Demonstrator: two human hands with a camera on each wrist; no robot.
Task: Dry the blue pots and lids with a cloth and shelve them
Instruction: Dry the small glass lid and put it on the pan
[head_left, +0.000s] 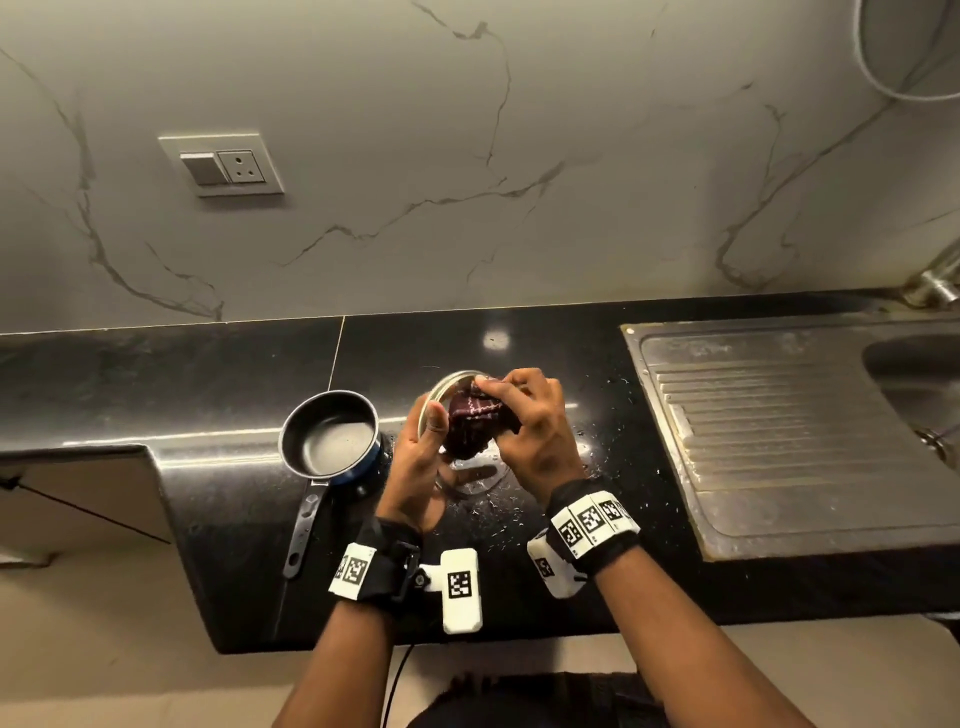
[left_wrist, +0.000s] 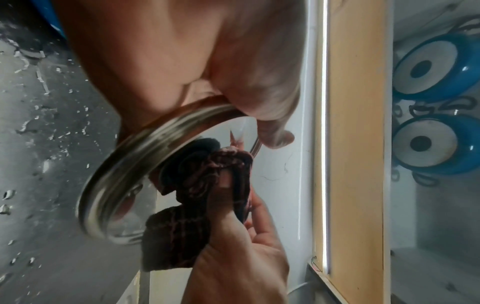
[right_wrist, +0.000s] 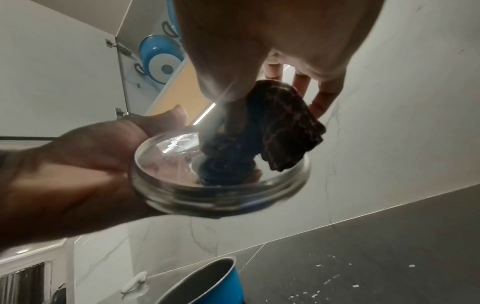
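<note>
My left hand (head_left: 423, 447) grips a glass lid (head_left: 441, 395) by its steel rim, tilted above the black counter. My right hand (head_left: 530, 421) holds a dark maroon cloth (head_left: 475, 423) bunched against the lid's face. In the left wrist view the lid's rim (left_wrist: 124, 168) runs under my palm and the cloth (left_wrist: 197, 185) wraps around the lid's dark knob. In the right wrist view the cloth (right_wrist: 280, 127) covers the knob on the lid (right_wrist: 221, 176). A blue saucepan (head_left: 330, 434) with a long handle stands on the counter just left of my hands.
Water drops spot the black counter (head_left: 597, 499) under my hands. A steel drainboard (head_left: 779, 426) and sink lie to the right, with a tap (head_left: 935, 280) behind. Blue pots (left_wrist: 436, 107) sit on an overhead shelf. A wall socket (head_left: 223, 166) is at back left.
</note>
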